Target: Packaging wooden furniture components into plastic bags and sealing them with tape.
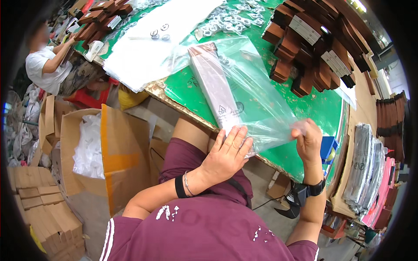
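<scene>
Bag [254, 93] with a block [212, 82] inside, left hand [228, 150] spread on one end, right hand [308, 138] pinching bag's edge. Carton [128, 167] has plastic [89, 150] lol.

The person wears a maroon shirt [209, 232] with cracked, flaking white print on the left and right and a faint darker print between. White stripes [107, 239] edge the left sleeve [124, 237], and a white edge shows on the right sleeve [304, 251]. The shorts [183, 161] are maroon too. On the left wrist [195, 180] sit a wide black band [180, 187] and a thin silver-coloured bangle [187, 183]; around the right wrist [313, 176], a black strap [316, 189] with a dark, bulky piece [299, 194].
</scene>
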`<state>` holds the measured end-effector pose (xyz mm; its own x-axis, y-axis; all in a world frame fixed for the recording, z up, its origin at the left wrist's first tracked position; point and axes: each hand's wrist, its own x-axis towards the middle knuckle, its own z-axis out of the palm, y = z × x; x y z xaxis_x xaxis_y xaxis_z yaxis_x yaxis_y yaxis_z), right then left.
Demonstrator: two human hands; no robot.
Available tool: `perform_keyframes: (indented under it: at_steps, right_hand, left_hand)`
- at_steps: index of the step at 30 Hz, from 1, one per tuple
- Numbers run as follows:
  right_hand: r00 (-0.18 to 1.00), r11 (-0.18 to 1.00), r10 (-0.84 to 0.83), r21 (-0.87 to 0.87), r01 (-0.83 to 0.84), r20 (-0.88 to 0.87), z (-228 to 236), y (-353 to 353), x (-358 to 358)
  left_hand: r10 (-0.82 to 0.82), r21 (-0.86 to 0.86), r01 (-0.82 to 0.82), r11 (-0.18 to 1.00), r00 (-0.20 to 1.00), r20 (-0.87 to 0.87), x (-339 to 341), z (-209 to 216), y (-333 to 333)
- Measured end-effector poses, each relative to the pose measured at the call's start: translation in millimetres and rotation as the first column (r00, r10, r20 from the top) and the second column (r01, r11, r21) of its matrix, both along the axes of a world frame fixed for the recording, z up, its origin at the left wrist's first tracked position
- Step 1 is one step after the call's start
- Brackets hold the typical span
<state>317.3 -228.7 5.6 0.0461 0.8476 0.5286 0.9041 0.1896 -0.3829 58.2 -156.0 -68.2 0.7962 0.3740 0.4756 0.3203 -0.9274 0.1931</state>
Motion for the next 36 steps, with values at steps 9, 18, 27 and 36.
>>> perform_keyframes:
  at_steps: [9, 18, 27, 36]
  right_hand:
    - [0.916, 0.936, -0.351, 0.061, 0.345, 0.197, -3.1, 5.6, 14.8]
    - [0.73, 0.993, -0.03, -0.104, -0.056, -0.682, -4.5, -2.1, 12.0]
    - [-0.146, 0.995, -0.102, -0.101, -0.013, -0.984, -41.5, -26.4, -30.8]
    - [0.197, 0.994, 0.085, 0.069, -0.089, -0.977, -20.5, 3.4, -14.0]
  left_hand:
    - [-0.016, 0.002, 0.016, 1.0, 1.0, 0.013, 1.5, 0.1, -0.2]
    - [-0.03, -0.011, 0.03, 0.999, 0.999, 0.025, 1.3, -2.6, 1.1]
    - [-0.034, -0.013, 0.034, 0.999, 0.999, 0.0, -0.2, -0.4, 1.5]
    - [-0.046, -0.015, 0.047, 0.999, 0.998, 0.045, 0.3, -2.7, 1.0]
